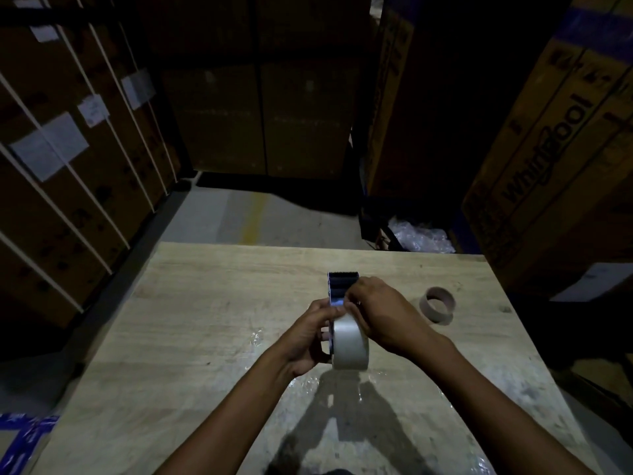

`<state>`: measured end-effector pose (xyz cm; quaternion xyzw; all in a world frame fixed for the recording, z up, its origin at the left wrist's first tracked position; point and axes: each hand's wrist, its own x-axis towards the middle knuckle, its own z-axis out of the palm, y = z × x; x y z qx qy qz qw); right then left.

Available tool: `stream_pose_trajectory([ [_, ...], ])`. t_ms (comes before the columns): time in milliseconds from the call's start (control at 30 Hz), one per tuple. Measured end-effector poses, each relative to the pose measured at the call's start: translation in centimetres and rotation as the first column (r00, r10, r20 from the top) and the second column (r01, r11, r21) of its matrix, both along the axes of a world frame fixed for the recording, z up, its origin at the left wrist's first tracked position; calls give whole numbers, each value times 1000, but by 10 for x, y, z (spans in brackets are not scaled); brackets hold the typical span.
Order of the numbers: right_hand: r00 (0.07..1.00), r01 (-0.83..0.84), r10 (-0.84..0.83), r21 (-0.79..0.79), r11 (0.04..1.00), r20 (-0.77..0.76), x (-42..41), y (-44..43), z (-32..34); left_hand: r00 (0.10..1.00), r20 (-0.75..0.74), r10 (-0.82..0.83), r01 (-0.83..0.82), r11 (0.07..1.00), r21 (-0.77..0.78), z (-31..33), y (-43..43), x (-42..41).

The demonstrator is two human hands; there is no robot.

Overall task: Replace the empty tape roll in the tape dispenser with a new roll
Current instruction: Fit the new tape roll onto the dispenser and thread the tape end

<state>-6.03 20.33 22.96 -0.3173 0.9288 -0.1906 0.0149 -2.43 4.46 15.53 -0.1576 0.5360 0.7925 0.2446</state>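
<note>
A dark tape dispenser [342, 284] with a toothed blade at its far end is held above the wooden table [205, 320]. A full pale tape roll [350, 344] sits in its near end. My left hand [308, 337] grips the dispenser and roll from the left side. My right hand [380, 310] is over the top, its fingertips pinching at the tape's end near the dispenser's middle. An empty brown cardboard core [438, 305] lies on the table to the right, apart from both hands.
Tall cardboard boxes [548, 149] stand right of the table and strapped boxes [68, 166] on the left. Crumpled clear plastic [421, 238] lies on the floor beyond the table's far right corner. Clear film [376, 389] covers part of the tabletop.
</note>
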Motion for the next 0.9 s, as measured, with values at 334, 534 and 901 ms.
stream_pose_trajectory([
  [334, 990, -107, 108, -17, 994, 96, -8, 14, 14, 1000, -18, 14, -15, 999, -29, 0, 1, 1],
  [534, 991, -133, 134, 146, 980, 5, -7, 13, 13, 999, 0, 35, -35, 999, 38, -3, 11, 4],
  [901, 997, 6, -11, 61, 998, 71, -5, 25, 2, 995, -68, 71, -70, 997, 13, 0, 25, -2],
])
